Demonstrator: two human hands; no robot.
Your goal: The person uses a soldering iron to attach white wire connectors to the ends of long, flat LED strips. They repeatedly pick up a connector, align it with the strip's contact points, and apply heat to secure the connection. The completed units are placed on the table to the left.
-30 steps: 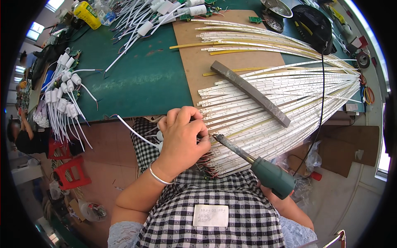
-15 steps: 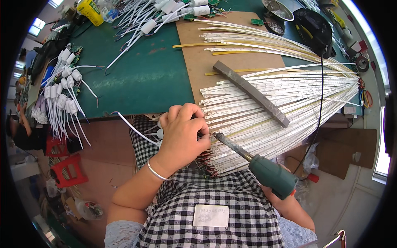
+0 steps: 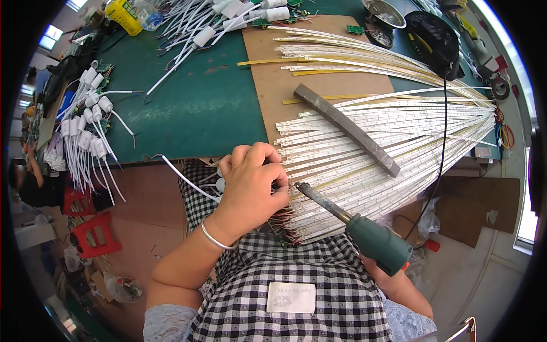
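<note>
My left hand (image 3: 250,185) is closed at the near left ends of the white LED strips (image 3: 342,171). Its fingertips are pinched; what they grip is hidden behind the knuckles. A white cable (image 3: 185,176) and white rounded parts (image 3: 220,183) stick out from behind that hand. My right hand (image 3: 373,269), mostly covered by the handle, is wrapped round a soldering iron (image 3: 377,244) with a dark green grip. The iron's blackened tip lies close to the left fingertips, over the strip ends. Thin red and dark wires (image 3: 285,225) hang below the hand.
A grey metal bar (image 3: 347,130) lies across the strips. Wired white components (image 3: 85,125) sit at the table's left edge, more (image 3: 228,23) at the back. A black cord (image 3: 443,148) crosses the right side. Far right stands a metal dish (image 3: 387,14).
The soldering iron has shifted very slightly to the right, its tip a little farther from my left fingertips. My left hand stays in place.
</note>
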